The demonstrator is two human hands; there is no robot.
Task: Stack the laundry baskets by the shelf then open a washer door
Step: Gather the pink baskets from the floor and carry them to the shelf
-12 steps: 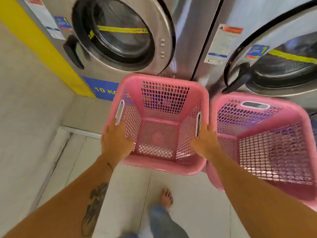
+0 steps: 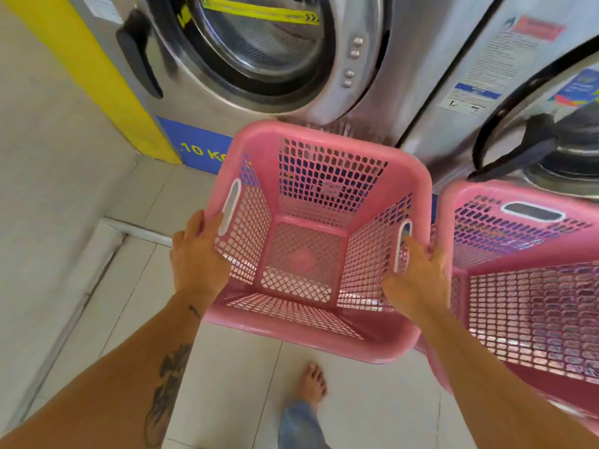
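I hold an empty pink mesh laundry basket [image 2: 308,244] in front of me, above the floor. My left hand [image 2: 197,257] grips its left rim beside the white handle slot. My right hand [image 2: 418,277] grips the right rim at the other slot. A second pink basket [image 2: 531,286] sits close on the right, touching or nearly touching the first. Behind them stand two steel front-load washers: the left washer door [image 2: 256,43] is shut, with a black handle [image 2: 139,59]. The right washer door [image 2: 557,140] is partly in view.
A pale wall [image 2: 42,189] runs along the left, with a yellow strip [image 2: 97,79] beside the left washer. A blue "10 KG" label [image 2: 197,147] marks its base. My bare foot [image 2: 312,384] stands on the light tiled floor [image 2: 233,384] below the basket.
The view has shifted closer to the washers and slightly left. The held basket sits a little lower in view. Both hands keep their grip on its rims.
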